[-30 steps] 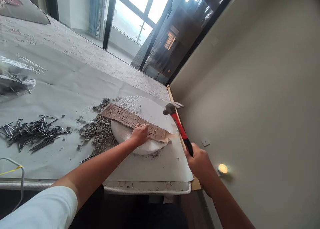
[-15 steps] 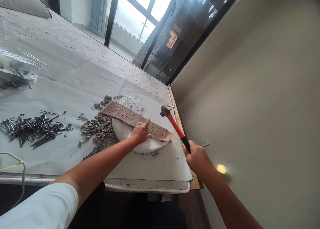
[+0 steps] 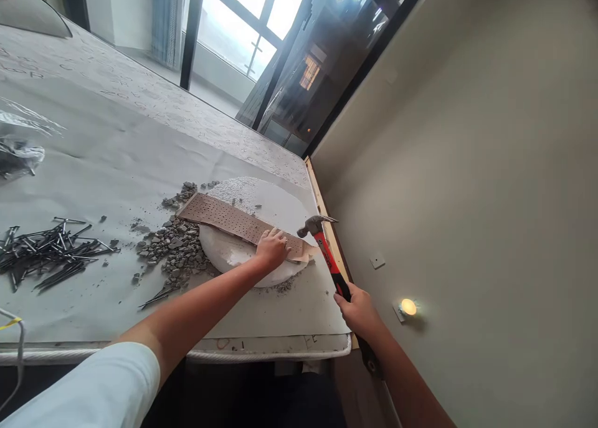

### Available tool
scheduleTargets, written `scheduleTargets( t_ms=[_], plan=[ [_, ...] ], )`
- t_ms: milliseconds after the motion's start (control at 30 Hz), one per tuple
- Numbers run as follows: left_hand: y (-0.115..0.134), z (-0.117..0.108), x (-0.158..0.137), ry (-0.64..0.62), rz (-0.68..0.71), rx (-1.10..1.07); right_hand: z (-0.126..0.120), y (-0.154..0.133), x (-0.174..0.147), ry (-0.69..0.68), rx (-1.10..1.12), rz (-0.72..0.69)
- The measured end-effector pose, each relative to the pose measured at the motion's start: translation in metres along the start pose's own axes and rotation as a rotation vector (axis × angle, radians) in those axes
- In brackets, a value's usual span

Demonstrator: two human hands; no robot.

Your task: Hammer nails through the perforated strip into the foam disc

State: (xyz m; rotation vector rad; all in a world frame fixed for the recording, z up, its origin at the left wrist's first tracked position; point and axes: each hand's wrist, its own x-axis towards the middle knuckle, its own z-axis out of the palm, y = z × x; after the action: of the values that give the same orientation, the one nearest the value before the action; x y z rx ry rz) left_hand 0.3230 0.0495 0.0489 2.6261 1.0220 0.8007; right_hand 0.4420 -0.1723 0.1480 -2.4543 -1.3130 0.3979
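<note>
My left hand (image 3: 272, 248) is over the right part of a long brown strip dotted with holes (image 3: 227, 219). Its fingers are curled together at the strip, and what they pinch, if anything, is hidden. Under the strip lies a thick round white slab (image 3: 284, 204) with a rough patch on its far side. In my right hand (image 3: 359, 309) is a claw hammer (image 3: 329, 253) with a red and black handle. Its head is raised just right of the strip, apart from it, claw pointing right.
Grey stone chips (image 3: 175, 244) lie left of the slab. Farther left is a heap of dark nails (image 3: 51, 250), with a clear plastic bag (image 3: 21, 151) behind it. A pale sheet (image 3: 116, 166) covers the mattress (image 3: 289, 347). The wall (image 3: 467, 197) rises close on the right.
My left hand has gone from a stretched forefinger to curled fingers, a little farther right on the strip. The hammer has turned, its head now side-on. The view has shifted slightly to the right.
</note>
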Motion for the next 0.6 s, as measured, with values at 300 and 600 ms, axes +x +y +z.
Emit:
scheduleTargets(
  t_ms=[300,600],
  plan=[
    [0.005,0.018,0.010,-0.009,0.042,0.034,0.021,0.009,0.009,-0.031,0.091,0.011],
    [0.005,0.028,0.010,0.038,0.101,-0.007,0.002,0.003,0.003,0.046,-0.032,-0.054]
  ],
)
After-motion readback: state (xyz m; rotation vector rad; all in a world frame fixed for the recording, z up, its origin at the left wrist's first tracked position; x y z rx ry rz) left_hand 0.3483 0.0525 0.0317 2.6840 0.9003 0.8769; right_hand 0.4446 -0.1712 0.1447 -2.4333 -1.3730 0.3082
